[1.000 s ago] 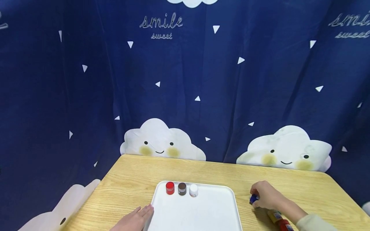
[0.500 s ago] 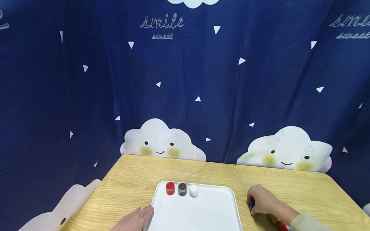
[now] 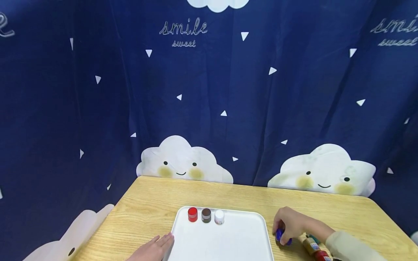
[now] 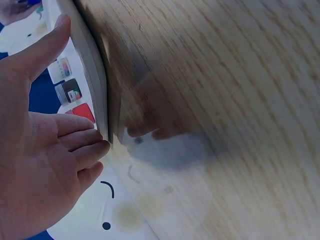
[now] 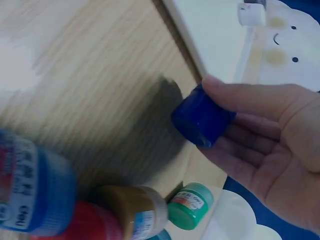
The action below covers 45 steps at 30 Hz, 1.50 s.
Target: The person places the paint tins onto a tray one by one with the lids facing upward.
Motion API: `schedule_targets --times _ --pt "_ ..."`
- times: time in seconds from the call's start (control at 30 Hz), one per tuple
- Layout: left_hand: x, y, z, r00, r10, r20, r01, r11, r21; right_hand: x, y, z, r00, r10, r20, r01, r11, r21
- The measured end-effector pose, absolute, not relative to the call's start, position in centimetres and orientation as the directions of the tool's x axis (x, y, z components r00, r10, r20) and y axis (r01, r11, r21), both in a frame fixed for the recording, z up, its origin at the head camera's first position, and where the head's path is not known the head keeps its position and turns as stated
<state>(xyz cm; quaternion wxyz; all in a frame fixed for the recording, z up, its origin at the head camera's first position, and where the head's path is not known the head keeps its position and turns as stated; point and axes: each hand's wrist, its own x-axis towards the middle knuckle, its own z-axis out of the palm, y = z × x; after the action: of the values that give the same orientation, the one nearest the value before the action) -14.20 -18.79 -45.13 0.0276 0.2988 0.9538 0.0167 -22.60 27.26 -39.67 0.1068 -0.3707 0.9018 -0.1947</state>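
My right hand [image 3: 290,223] grips a small blue paint jar [image 5: 200,117] between thumb and fingers, just right of the white tray [image 3: 235,239]. In the right wrist view the jar is tilted, with a dark shadow on the table beside it. At the tray's left edge, my left hand [image 3: 153,249] rests with straight fingers touching the rim; its thumb [image 4: 47,45] lies over the tray's side. Along the tray's far edge stand a red jar [image 3: 192,214], a dark brown jar [image 3: 206,215] and a white jar [image 3: 219,217] in a row.
Right of the tray, a gold-brown paint bottle [image 3: 311,245] and a red one [image 3: 321,256] lie near my right forearm. The right wrist view also has a green jar [image 5: 191,206] and a large blue bottle [image 5: 40,185]. A dark blue curtain [image 3: 209,90] hangs behind the table.
My right hand has moved left with the blue jar, closer to the tray, and the jar has turned in its grip. The left hand has stayed at the tray's edge.
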Motion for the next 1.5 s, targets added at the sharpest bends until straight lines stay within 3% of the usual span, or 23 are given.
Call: schedule_targets --times 0.17,0.3,0.6,0.97,1.5 --pt "-14.2 -18.9 -45.5 -0.796 0.605 -0.011 0.605 0.796 -0.011 -23.3 26.9 -38.9 -0.646 -0.762 -0.053 -0.622 0.565 -0.542" --pt "-14.2 -19.0 -45.5 -0.792 0.609 -0.043 0.61 0.793 0.009 -23.8 26.7 -38.7 -0.61 -0.791 -0.037 -0.59 0.485 -0.646" --pt "-14.2 -18.9 -45.7 -0.794 0.605 -0.058 0.605 0.796 0.011 -24.6 25.6 -40.0 -0.607 -0.793 -0.042 -0.445 0.384 -0.809" --pt "-14.2 -18.9 -45.3 -0.804 0.591 -0.065 0.587 0.807 0.066 -24.0 22.6 -41.9 -0.697 -0.709 -0.109 -0.189 0.328 -0.926" --pt "-14.3 -18.7 -44.9 -0.832 0.548 -0.091 0.539 0.836 0.102 -24.6 18.5 -43.0 -0.849 -0.525 -0.063 -0.151 0.354 -0.923"
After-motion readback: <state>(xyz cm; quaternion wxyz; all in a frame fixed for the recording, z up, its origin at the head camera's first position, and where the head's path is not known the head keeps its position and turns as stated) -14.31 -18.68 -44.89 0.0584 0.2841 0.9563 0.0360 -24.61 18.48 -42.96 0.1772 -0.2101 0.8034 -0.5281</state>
